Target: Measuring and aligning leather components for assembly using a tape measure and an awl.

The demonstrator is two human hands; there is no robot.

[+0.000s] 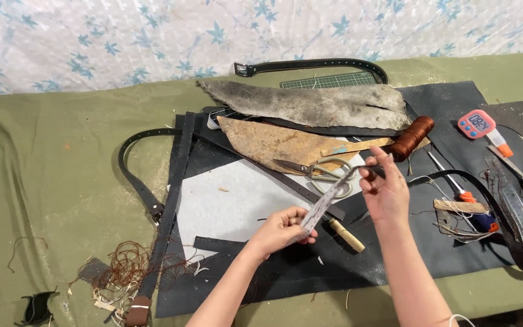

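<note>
Both forearms were bare, with no sleeves in view up to the lower edge of the picture. The left hand (pixel 279 230) and the right hand (pixel 384 191) wore no gloves or rings that could be seen. The nails were short and plain. A thin white cord (pixel 455 319) showed by the right forearm.

Matt black leather sheet (pixel 437 109); rough grey hide (pixel 310 104); shiny metal scissors (pixel 316 171); olive cloth table cover (pixel 49 157)

narrow grey leather strip (pixel 328 203), held taut, slanting above black leather
</note>
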